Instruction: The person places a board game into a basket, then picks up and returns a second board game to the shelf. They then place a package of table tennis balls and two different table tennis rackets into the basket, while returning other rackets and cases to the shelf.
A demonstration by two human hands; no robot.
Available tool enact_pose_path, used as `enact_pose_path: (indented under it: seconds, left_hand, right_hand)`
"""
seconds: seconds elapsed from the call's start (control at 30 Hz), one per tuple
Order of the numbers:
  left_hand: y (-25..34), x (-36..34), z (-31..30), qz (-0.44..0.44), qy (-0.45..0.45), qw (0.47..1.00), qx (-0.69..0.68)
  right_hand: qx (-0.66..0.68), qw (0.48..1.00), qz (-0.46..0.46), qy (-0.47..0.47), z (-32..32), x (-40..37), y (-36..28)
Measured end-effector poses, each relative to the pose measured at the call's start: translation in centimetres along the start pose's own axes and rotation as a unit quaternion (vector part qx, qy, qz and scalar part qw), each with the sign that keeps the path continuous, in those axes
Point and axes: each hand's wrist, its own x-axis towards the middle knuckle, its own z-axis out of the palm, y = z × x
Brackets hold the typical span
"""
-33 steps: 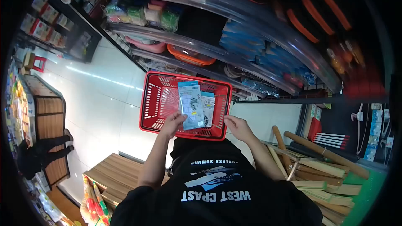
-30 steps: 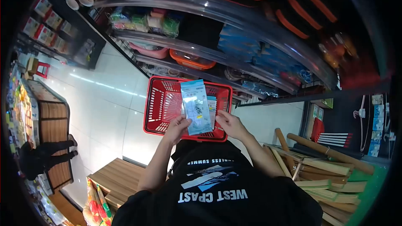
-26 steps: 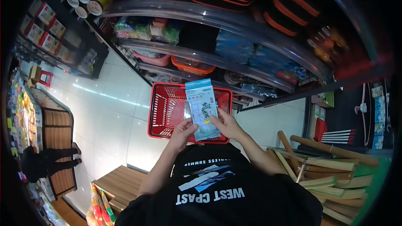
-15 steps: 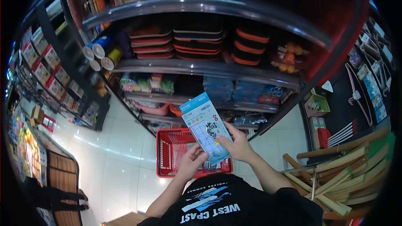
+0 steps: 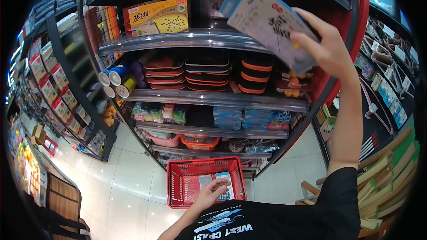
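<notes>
My right hand (image 5: 327, 46) grips a blue-and-white Chinese chess box (image 5: 273, 24) by its right side. The box is tilted and raised in front of the upper shelf (image 5: 209, 39). My left hand (image 5: 212, 194) hangs over the red shopping basket (image 5: 178, 162), its fingers loosely bent and apart with nothing in them. Inside the basket lie a few flat packages, partly hidden by that hand; one white-and-blue package (image 5: 226, 178) shows just beyond it.
A yellow board game box (image 5: 171, 16) stands on the upper shelf. Stacked black, red and orange cases (image 5: 207, 73) fill the shelf below, and tubes (image 5: 114, 78) stick out at its left. Wooden sticks (image 5: 378, 182) lie at right. Another person's legs (image 5: 58, 222) show at lower left.
My right hand has lifted the Chinese chess box up and to the right, towards the upper shelf. My left hand has let go of it and sits lower, over the basket. The view has tilted up.
</notes>
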Motion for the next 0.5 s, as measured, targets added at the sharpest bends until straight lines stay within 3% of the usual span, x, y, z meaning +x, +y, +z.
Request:
enact_pose_path:
  seconds: [0.17, 0.23, 0.5]
  left_hand:
    - [-1.9, 0.3, -0.7, -0.013, 0.026, 1.000, -0.002]
    - [-2.3, 0.5, -0.9, -0.014, 0.035, 0.999, -0.004]
    - [-4.3, 1.2, -1.3, -0.029, 0.103, 0.994, -0.025]
  right_hand:
    - [-0.142, 0.985, -0.096, -0.026, 0.2, 8.0, 5.0]
    - [-0.174, 0.978, -0.076, -0.084, 1.2, 11.0, 7.1]
    - [-0.273, 0.954, 0.028, -0.124, 7.0, 18.6, 13.3]
